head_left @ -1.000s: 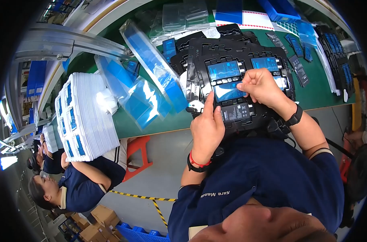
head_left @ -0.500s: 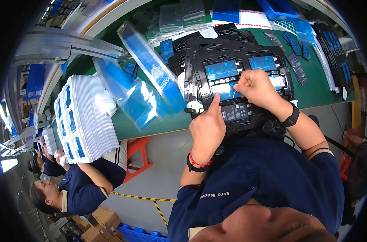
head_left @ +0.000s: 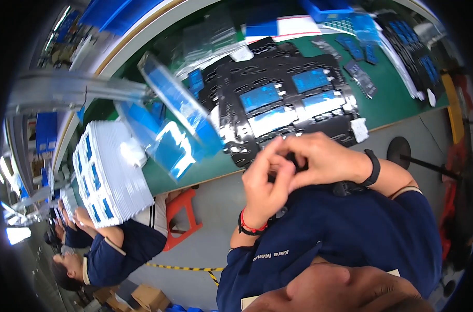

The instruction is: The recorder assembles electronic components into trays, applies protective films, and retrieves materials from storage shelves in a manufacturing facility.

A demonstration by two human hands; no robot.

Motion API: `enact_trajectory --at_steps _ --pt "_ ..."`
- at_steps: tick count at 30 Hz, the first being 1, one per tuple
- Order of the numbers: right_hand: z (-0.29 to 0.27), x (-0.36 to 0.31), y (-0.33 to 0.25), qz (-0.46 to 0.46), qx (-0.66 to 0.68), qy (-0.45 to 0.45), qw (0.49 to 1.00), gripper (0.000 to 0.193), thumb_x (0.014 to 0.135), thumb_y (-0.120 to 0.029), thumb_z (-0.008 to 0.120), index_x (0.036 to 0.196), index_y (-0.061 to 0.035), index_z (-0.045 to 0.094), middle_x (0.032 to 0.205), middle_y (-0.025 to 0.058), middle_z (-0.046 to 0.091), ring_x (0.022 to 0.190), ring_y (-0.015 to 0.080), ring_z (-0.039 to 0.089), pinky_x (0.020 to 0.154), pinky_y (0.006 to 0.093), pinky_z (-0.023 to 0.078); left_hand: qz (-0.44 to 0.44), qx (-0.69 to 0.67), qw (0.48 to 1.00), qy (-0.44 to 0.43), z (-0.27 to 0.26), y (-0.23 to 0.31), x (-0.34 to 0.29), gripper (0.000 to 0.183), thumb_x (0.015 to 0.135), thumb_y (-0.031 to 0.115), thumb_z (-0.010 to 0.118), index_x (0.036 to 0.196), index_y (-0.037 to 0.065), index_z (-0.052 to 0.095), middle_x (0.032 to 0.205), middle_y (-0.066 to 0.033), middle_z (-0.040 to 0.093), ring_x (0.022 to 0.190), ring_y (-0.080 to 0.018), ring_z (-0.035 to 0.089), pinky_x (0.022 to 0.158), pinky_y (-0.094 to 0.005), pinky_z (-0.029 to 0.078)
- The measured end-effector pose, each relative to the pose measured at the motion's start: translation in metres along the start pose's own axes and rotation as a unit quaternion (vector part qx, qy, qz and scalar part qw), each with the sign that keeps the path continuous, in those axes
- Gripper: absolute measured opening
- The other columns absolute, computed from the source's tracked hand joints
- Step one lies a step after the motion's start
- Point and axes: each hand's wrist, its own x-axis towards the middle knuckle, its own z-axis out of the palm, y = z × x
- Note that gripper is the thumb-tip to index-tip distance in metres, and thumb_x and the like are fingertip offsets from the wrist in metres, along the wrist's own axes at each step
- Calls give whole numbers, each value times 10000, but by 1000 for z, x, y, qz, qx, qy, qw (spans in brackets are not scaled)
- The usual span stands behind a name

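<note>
My left hand (head_left: 267,182) and my right hand (head_left: 330,158) meet at the near edge of a black plastic tray (head_left: 231,125), fingers curled and close together. Whatever lies between the fingers, if anything, is hidden. Flat batteries with shiny blue film sit in the tray's pockets: one far-left battery (head_left: 260,98), one far-right battery (head_left: 310,80), and two nearer ones (head_left: 270,120) that glare with reflected light. My hands cover part of the tray's near row. The picture is smeared by motion.
A tall stack of white trays (head_left: 117,177) stands at left, with a co-worker (head_left: 117,252) beyond it. Blue film strips in clear sleeves (head_left: 179,104) lie beside the black tray. Loose batteries (head_left: 360,78) and more black trays (head_left: 410,52) are at right.
Both hands have left the middle-row battery and drawn nearer my body, coming together. The right fingers were pinching at that battery's right end. The whole view has shifted slightly.
</note>
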Motion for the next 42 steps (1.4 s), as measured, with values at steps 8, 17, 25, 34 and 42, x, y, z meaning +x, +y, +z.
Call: enact_trajectory --at_steps 8,17,25,34,42 --pt "-95 -138 72 60 127 -23 990 147 861 -129 563 911 -2 617 779 48 621 641 102 562 582 245 451 129 127 970 160 0 8 6 372 814 53 578 1161 -59 502 1056 -152 578 986 -215 549 823 -288 442" --pt "-85 -317 400 419 383 436 698 212 872 -260 555 899 -52 584 702 9 582 460 60 427 397 201 324 -130 186 851 474 -124 -54 -40 427 889 174 556 1266 42 406 1097 -84 491 858 -134 513 724 -260 449" --pt "-38 -238 565 320 506 582 550 205 799 -166 593 901 12 603 750 45 617 696 178 566 685 307 458 -178 -93 857 475 -115 -74 -12 532 877 177 569 1318 50 299 1098 -118 513 877 -190 559 673 -294 487" --pt "-98 -227 423 403 138 297 855 192 779 -138 627 873 28 609 755 49 629 691 179 574 674 308 462 -157 -166 866 444 -127 -70 19 716 855 366 593 1341 9 206 1080 -180 507 848 -192 557 641 -278 476" --pt "-86 -193 150 380 -102 -90 915 150 723 -64 669 821 34 613 672 102 619 614 149 572 581 280 456 -107 -180 891 403 -143 -90 19 813 746 -91 618 1388 58 142 869 -117 593 706 -148 580 597 -256 509"
